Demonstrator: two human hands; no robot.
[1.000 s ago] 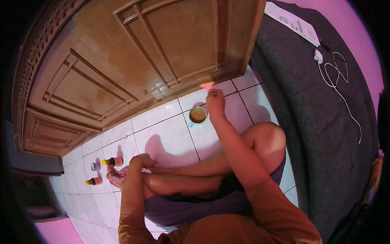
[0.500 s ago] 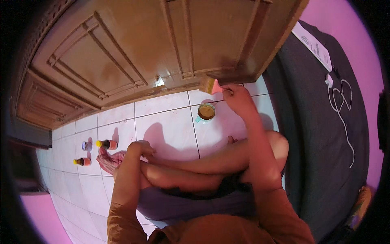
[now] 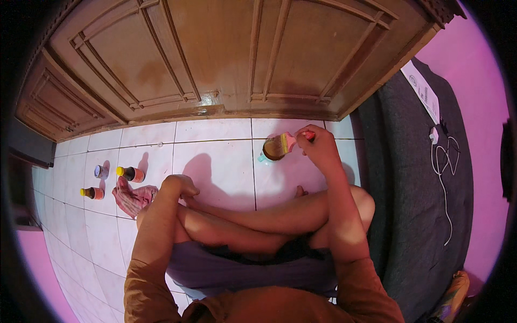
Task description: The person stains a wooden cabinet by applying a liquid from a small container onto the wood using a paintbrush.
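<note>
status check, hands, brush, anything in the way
Right hand gripping brush, bristles over cup. Left hand by legs. Bottles and cloth off left, clear of cup.

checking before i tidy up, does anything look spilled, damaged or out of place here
Nothing looks clearly spilled around the cup. One oddity: a shiny patch low on the wooden panelling stands out from the duller wood around it; whether that's wet coating, damage or reflected light, I cannot tell.

The brush (image 3: 284, 143) is pink-handled and yellow-banded, its bristles brown; the cup (image 3: 263, 159) shows pale green. The cabinet (image 3: 226, 64) is brown, the tiles (image 3: 215, 129) white with a dark grid. The bottles (image 3: 131, 174) are dark, yellow-capped and red-labelled, the cloth (image 3: 134, 198) mottled pink, the wall (image 3: 487, 188) pink.
</note>
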